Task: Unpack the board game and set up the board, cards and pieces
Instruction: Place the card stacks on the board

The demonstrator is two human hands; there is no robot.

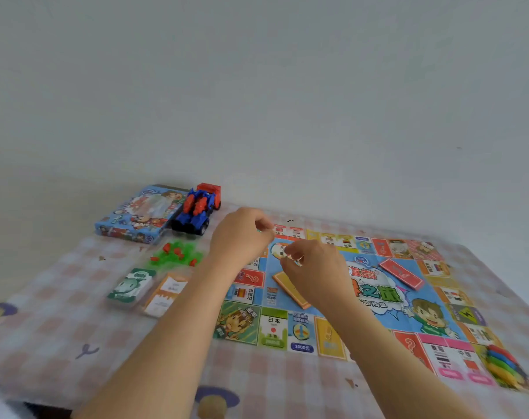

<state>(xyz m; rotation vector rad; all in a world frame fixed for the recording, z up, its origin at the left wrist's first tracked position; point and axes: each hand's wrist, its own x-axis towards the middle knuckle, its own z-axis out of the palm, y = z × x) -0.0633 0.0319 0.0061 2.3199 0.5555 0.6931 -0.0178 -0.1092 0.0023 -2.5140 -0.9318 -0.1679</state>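
Status: setup well advanced, not complete.

The board [387,300] lies unfolded and flat on the checked surface [60,313], covering its right half. Two card decks rest on the board's centre: a red deck [402,273] toward the far right, and an orange deck [290,288] partly hidden behind the right hand. A stack of coloured pawns [501,364] sits on the board's near right corner. These are judged done.

Left of the board, off it, lie a loose pile of green and red pieces [177,255], a green card pack [128,287] and an orange-and-white card pack [166,293], side by side. Both packs appear to be in clear wrapping, though blur prevents certainty. The game box [139,216] lies at the far left corner, closed side up, with a blue and red toy truck [198,213] touching its right edge.

Hands: both are raised over the board's far left area, close together. The right hand [311,267] pinches a small item [298,260] at its fingertips; the item is too small to identify. The left hand [242,234] has its fingers curled toward the thumb; whether it grips anything cannot be told.

Outstanding, by judgement: placing the pinched item, opening and setting out the two side packs, and sorting the green and red pieces.
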